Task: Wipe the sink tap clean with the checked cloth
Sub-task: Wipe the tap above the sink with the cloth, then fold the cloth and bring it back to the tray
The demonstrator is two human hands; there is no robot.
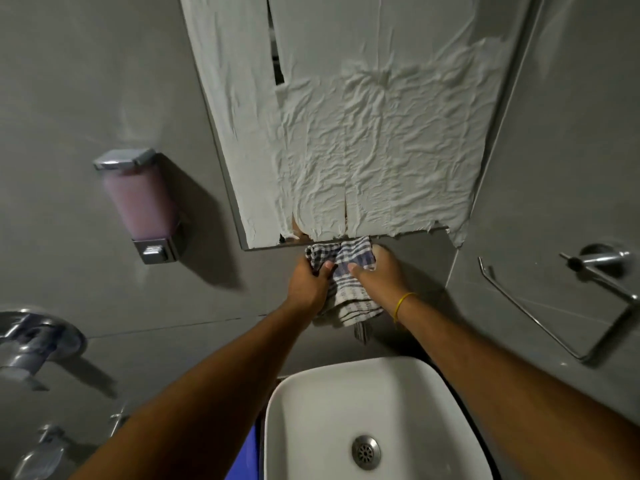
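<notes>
The blue and white checked cloth (349,287) is bunched against the grey wall just under the mirror, above the white basin (301,403). My left hand (308,284) grips its left side. My right hand (379,271), with a yellow band at the wrist, presses its right side. The cloth wraps whatever is underneath, so the sink tap is hidden; only a small dark part (361,332) pokes out below the cloth.
A pink soap dispenser (140,202) hangs on the wall at left. Crumpled white paper (363,133) covers the mirror. A chrome towel holder (568,299) is mounted on the right wall. Chrome shower fittings (33,344) sit at far left. The basin drain (366,452) is below.
</notes>
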